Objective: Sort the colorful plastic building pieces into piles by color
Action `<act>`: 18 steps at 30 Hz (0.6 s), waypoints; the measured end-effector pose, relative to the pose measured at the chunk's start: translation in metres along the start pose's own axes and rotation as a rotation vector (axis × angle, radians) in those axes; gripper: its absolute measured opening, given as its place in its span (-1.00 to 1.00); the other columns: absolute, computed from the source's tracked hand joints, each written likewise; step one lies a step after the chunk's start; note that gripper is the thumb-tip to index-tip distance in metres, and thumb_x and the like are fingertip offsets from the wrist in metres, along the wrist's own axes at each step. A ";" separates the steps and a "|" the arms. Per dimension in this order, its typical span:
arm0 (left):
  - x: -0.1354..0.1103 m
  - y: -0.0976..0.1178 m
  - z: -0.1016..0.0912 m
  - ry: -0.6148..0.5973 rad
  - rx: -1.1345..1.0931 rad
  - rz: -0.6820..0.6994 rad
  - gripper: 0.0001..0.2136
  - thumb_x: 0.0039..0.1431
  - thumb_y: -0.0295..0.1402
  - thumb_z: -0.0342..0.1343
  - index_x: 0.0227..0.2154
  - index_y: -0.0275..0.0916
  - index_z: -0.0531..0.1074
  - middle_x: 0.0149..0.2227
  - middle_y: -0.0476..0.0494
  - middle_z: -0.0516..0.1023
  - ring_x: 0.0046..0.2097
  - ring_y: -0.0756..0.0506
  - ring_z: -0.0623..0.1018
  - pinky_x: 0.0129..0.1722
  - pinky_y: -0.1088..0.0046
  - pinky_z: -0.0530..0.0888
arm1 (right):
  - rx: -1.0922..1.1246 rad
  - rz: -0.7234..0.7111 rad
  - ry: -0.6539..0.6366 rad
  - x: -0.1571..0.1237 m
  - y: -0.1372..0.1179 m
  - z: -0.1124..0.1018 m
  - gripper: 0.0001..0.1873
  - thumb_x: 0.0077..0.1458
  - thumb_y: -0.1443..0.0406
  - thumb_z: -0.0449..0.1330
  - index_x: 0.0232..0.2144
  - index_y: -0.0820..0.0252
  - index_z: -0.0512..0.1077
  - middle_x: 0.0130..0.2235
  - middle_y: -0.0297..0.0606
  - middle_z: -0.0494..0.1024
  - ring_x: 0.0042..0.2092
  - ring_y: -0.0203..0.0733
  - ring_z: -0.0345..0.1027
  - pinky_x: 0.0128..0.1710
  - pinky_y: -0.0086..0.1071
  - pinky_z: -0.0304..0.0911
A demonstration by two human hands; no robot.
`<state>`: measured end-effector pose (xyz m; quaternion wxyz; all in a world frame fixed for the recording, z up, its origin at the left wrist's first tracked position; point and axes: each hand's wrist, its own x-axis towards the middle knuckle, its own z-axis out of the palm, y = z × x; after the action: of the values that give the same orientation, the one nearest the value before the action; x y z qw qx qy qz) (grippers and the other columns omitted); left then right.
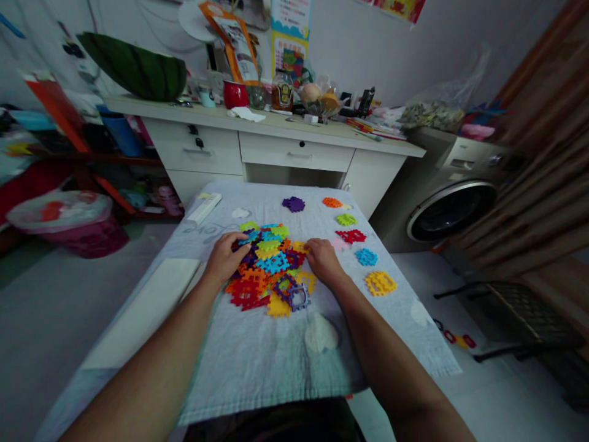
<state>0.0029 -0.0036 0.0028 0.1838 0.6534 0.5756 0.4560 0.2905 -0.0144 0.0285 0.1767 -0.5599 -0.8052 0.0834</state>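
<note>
A heap of colourful plastic interlocking pieces (273,263) lies in the middle of the cloth-covered table. My left hand (225,256) rests at the heap's left edge, thumb and index finger apart beside dark purple and blue pieces. On the opposite side, my right hand (323,258) has its fingertips closed on a yellow interlocking piece (300,247) at the heap's edge. Sorted by colour along the right lie small groups: orange (332,202), green (346,220), red (351,236), blue (367,256) and yellow (381,283). A purple group (293,204) sits at the far side.
A white box-like strip (205,209) lies at the table's far left, and a pale flat board (142,313) along the left side. Behind stands a white desk (294,150) with jars and a watermelon (138,67). A washing machine (442,190) and a chair (529,313) are right.
</note>
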 end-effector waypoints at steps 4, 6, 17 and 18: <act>0.001 -0.002 0.001 0.005 0.002 0.012 -0.74 -0.01 -0.20 0.10 -0.27 -0.18 0.48 -0.13 -0.13 0.51 -0.03 -0.18 0.48 0.09 0.22 0.36 | 0.060 0.043 0.105 -0.002 0.006 -0.010 -0.74 0.11 0.44 0.07 -0.18 0.25 0.50 -0.10 -0.10 0.55 -0.03 -0.11 0.33 0.06 -0.28 0.15; 0.000 -0.004 0.002 0.010 -0.001 0.019 -0.74 0.00 -0.19 0.10 -0.27 -0.19 0.48 -0.14 -0.13 0.51 -0.03 -0.18 0.48 0.10 0.22 0.36 | 0.098 0.089 0.139 -0.003 0.009 -0.020 -0.75 0.14 0.42 0.06 -0.19 0.25 0.51 -0.13 -0.10 0.56 -0.07 -0.13 0.36 0.00 -0.31 0.18; 0.001 -0.005 0.002 0.003 0.017 0.010 -0.72 0.00 -0.16 0.10 -0.26 -0.18 0.48 -0.12 -0.13 0.50 -0.01 -0.17 0.47 0.11 0.24 0.35 | -0.048 0.123 -0.086 -0.022 0.029 -0.039 -0.58 0.09 0.31 0.19 0.02 0.29 0.42 0.01 -0.02 0.47 0.05 -0.08 0.30 0.08 -0.24 0.13; 0.001 -0.004 0.001 0.001 0.018 0.004 -0.71 0.00 -0.16 0.10 -0.25 -0.19 0.48 -0.11 -0.14 0.50 -0.01 -0.18 0.47 0.10 0.23 0.35 | -0.066 0.093 -0.114 -0.022 0.028 -0.036 -0.52 0.07 0.27 0.22 0.05 0.29 0.39 0.05 -0.01 0.44 0.09 -0.05 0.26 0.11 -0.21 0.10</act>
<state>0.0017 -0.0014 -0.0005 0.1764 0.6560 0.5785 0.4516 0.3357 -0.0268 0.0485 0.1080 -0.5964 -0.7895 0.0967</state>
